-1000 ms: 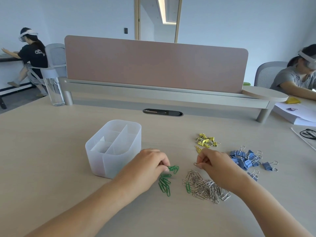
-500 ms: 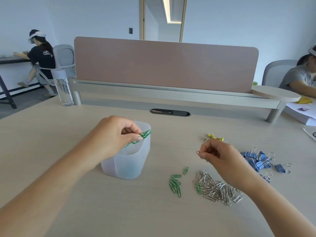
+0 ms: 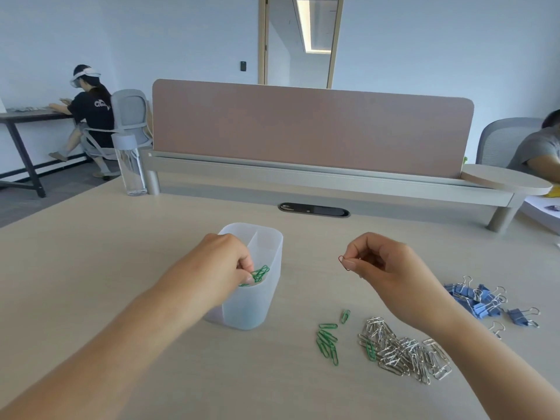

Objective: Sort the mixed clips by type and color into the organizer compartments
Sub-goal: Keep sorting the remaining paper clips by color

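My left hand [image 3: 225, 269] pinches green paper clips [image 3: 260, 273] just over the organizer's [image 3: 245, 312] near compartment; I should lower, then release; my right hand [image 3: 383, 268] pinches a red paper clip [image 3: 343, 262].

The organizer [image 3: 268, 301] stood on the table [image 3: 91, 268] left of centre, with the cable slot [image 3: 313, 210] behind it and the divider panel [image 3: 312, 128] farther back. The left hand [image 3: 224, 265] was over the organizer's near side, pinching a bunch of paper clips [image 3: 260, 272] at the rim; which compartment lay beneath them was hard to tell. The right hand [image 3: 381, 262], to the organizer's right, pinched a single clip [image 3: 342, 262] above the table. Nearer lay a small group of clips [image 3: 327, 341], a large heap [image 3: 403, 353] just right of it, and binder clips [image 3: 481, 301] farther right. A bottle [image 3: 131, 168] stood beside the panel's left end.
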